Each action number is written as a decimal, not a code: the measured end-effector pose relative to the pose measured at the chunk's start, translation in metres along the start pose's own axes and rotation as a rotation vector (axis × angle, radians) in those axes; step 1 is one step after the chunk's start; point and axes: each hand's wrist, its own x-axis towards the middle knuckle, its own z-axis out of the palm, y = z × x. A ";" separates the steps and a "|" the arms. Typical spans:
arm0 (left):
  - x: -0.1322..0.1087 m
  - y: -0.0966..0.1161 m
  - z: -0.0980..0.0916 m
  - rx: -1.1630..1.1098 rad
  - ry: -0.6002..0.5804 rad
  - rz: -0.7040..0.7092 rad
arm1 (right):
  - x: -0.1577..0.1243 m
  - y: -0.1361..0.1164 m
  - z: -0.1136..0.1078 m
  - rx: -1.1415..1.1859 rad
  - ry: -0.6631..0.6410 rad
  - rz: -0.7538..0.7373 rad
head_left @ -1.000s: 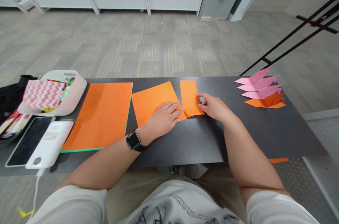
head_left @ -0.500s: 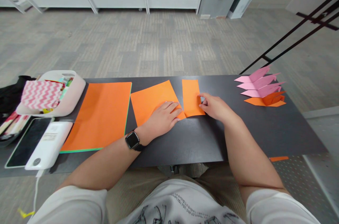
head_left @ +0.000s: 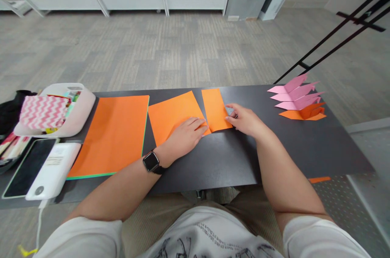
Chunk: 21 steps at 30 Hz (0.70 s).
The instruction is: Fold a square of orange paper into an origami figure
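Observation:
My left hand (head_left: 188, 133), with a dark watch on its wrist, lies flat and open on a squarish piece of orange paper (head_left: 172, 111). A narrow orange paper strip (head_left: 215, 107) leans away to the right. The two meet at their near corners by my left fingertips, with a wedge of dark table between them. At the strip's right edge, my right hand (head_left: 242, 119) is closed, thumb and fingers pinched around a small grey piece (head_left: 229, 109). What that piece is I cannot make out; the fingers hide most of it.
Left on the dark table (head_left: 231, 160) are a stack of orange and green paper (head_left: 115, 132), a white basket (head_left: 81, 115), a power bank (head_left: 53, 172) and a phone (head_left: 29, 164). Pink folded birds (head_left: 297, 95) and an orange one (head_left: 304, 113) stand at the right.
The strip has tilted, its far end now further left, and the gap to the larger piece has changed shape. My right hand has shifted slightly left with it. My left hand stays pressed down.

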 end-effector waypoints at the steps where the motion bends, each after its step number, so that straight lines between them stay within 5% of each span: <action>1: 0.000 0.000 0.000 -0.011 0.001 0.005 | 0.000 0.000 0.000 -0.010 0.004 0.001; 21: 0.001 0.001 0.002 -0.007 -0.002 0.018 | -0.003 -0.003 -0.005 -0.121 -0.032 0.029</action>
